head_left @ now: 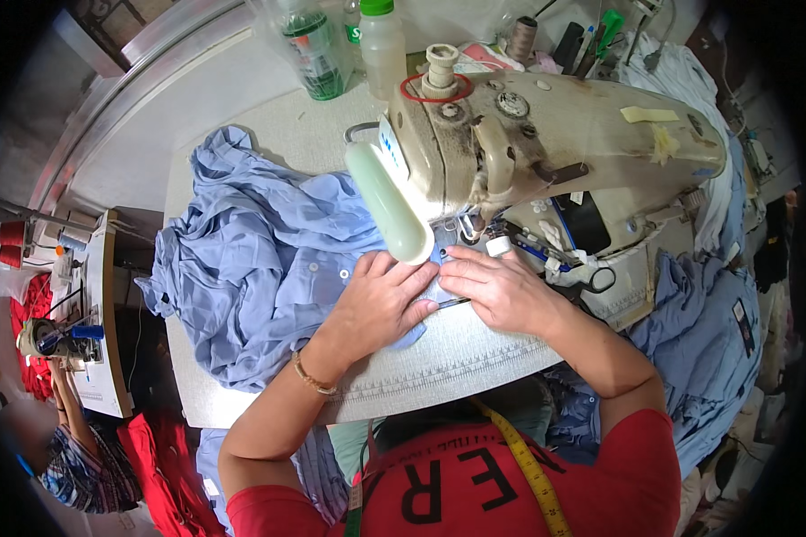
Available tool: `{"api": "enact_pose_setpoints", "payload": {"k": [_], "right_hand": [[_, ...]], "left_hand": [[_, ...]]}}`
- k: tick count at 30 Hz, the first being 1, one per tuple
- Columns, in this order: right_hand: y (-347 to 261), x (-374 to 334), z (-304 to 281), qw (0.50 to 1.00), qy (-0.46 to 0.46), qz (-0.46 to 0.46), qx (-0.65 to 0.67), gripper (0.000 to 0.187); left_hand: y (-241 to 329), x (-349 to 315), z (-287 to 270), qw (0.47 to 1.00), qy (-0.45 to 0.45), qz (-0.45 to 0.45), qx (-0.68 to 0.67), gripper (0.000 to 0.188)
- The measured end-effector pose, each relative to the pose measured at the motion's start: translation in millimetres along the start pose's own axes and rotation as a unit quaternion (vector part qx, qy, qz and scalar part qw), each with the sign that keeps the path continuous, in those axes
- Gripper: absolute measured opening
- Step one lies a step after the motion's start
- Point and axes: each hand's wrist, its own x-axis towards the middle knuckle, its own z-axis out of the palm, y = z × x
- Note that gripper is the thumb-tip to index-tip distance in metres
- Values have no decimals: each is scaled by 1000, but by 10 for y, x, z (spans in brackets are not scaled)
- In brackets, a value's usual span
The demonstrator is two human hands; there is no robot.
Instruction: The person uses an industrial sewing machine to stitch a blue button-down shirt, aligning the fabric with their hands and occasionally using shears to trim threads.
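A light blue shirt lies bunched on the sewing table, with white buttons along one part. Its edge runs under the head of a cream sewing machine. My left hand grips the cloth just in front of the needle area, fingers bent and thumb alongside. Close beside it, my right hand holds the same edge, its fingertips almost meeting the left ones. A pale green lamp lights this spot and hides part of the cloth. The needle tip cannot be made out clearly.
Black-handled scissors and small tools lie right of my right hand, near a black flat object. Bottles stand behind the machine. More blue garments hang at the right. Another person works at a machine far left.
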Motion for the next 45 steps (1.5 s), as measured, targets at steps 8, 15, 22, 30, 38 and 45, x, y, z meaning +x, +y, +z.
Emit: {"api": "enact_pose_setpoints", "payload": {"k": [8, 15, 22, 30, 38, 45], "right_hand": [[65, 94, -1, 1000, 6, 9, 8, 35], [67, 104, 2, 999, 25, 7, -22, 36], [78, 113, 26, 999, 26, 14, -35, 36], [51, 99, 32, 999, 33, 19, -37, 35], [70, 111, 35, 999, 20, 22, -19, 34], [81, 107, 62, 999, 39, 13, -13, 35]], "left_hand": [[-141, 51, 22, 1000, 12, 14, 20, 46], [-155, 68, 19, 999, 15, 17, 35, 46], [-158, 57, 10, 999, 24, 11, 20, 43], [-70, 19, -59, 1000, 15, 13, -2, 41], [-65, 30, -45, 1000, 11, -7, 1, 42], [-77, 34, -40, 1000, 10, -4, 2, 43]]}}
